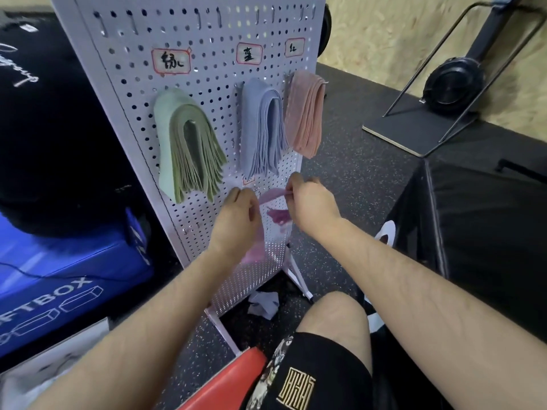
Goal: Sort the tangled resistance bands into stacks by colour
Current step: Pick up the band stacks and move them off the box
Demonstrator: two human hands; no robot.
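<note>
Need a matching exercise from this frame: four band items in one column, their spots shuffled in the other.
Things
1. sage-green stack of flat elastic bands
2. pale blue stack of flat elastic bands
3. salmon-pink stack of flat elastic bands
4. single pinkish-purple elastic band

Places
A. hangs rightmost, at the edge of the white perforated pegboard
B. held between the left hand and the right hand, below the stacks
C. hangs leftmost on the pegboard
D. hangs in the middle of the three

Pairs: 1-C, 2-D, 3-A, 4-B
</note>
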